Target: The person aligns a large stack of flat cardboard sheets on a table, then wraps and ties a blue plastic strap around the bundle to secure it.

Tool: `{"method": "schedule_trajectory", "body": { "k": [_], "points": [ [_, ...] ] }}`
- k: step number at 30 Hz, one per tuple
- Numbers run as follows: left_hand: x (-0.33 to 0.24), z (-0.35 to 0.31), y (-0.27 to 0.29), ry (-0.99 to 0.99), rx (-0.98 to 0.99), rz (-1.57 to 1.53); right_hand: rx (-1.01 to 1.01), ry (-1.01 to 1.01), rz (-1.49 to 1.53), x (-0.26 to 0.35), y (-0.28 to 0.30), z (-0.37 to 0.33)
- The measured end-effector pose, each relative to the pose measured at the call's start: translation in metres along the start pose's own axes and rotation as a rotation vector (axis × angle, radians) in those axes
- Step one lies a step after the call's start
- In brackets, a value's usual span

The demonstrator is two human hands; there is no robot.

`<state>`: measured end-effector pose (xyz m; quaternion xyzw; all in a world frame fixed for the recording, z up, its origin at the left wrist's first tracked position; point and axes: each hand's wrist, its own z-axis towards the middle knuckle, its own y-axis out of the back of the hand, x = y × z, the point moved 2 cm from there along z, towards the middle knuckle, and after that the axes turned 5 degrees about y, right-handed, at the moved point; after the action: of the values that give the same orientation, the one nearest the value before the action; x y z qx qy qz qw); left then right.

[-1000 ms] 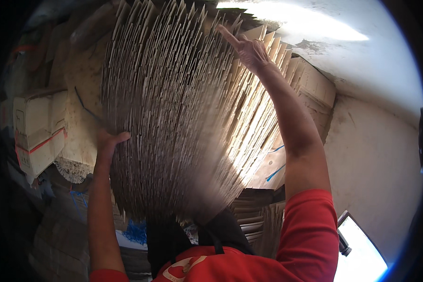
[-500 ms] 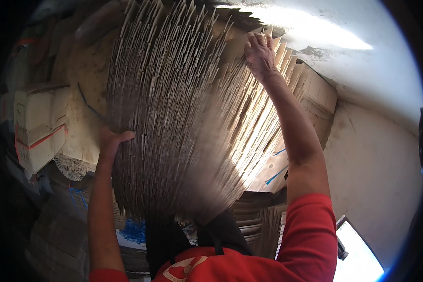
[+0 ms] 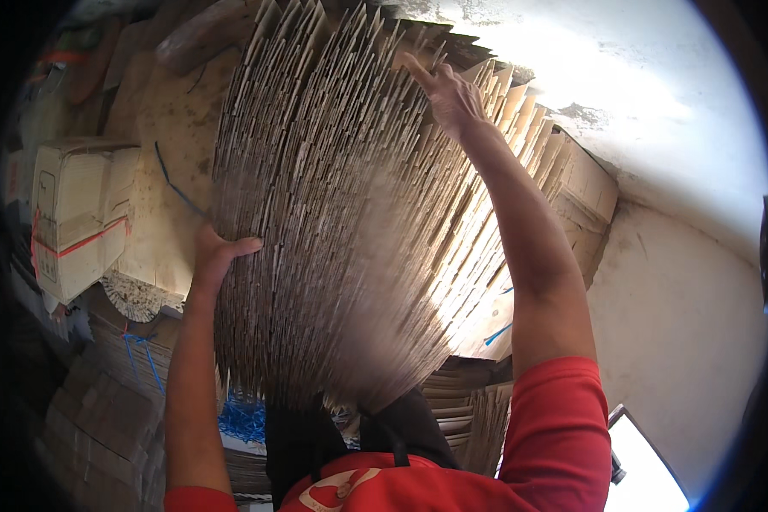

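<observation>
So the big thing here is a huge row of cardboard sheets (image 3: 316, 179), packed on edge like a giant fanned-out deck, sitting right in front of the person, with its near end just over the dark trousers (image 3: 307, 444). The sheets on its right side are way brighter, with strong light on them, and a patch toward its near middle is too blurry to make out. Off to the right of the row there's a pale wall (image 3: 683, 290), and a stained, tan flat surface (image 3: 166, 111) shows along its left side. Well left of the row is a boxy carton (image 3: 81, 205) with a red strap (image 3: 81, 239) around it. More stacked cardboard (image 3: 102, 435) sits in the shadows, left of the row's near end. Now the hands: the right hand (image 3: 456, 98) is up at the row's far right part, index finger stretched out and the other fingers curled in, though honestly can't tell if it's pinching a sheet. The left hand (image 3: 222, 256) is against the row's left side, thumb laid across toward the edges; its fingers are hidden, so no way to tell how hard it's gripping, if at all. Smaller stuff: a tangle of blue twine (image 3: 246, 422) just below the row's near left corner, and a thin dark blue strip (image 3: 177, 183) just left of the row, past the left hand.
</observation>
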<state>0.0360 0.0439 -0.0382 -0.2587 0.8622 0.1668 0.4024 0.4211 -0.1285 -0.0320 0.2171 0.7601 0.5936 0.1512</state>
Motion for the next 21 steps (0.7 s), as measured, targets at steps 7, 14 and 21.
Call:
{"method": "schedule_trajectory", "body": {
  "k": [7, 14, 21],
  "points": [
    [0.004, 0.004, 0.004, 0.005, -0.029, -0.009, -0.295, 0.317, 0.089, -0.033, -0.010, -0.007],
    [0.008, 0.005, 0.005, 0.019, -0.042, -0.005, 0.017, 0.013, 0.212, -0.003, 0.019, 0.031],
    [0.009, 0.006, 0.007, 0.001, -0.016, -0.035, 0.269, 0.035, -0.104, 0.030, 0.015, 0.047]
  ]
}}
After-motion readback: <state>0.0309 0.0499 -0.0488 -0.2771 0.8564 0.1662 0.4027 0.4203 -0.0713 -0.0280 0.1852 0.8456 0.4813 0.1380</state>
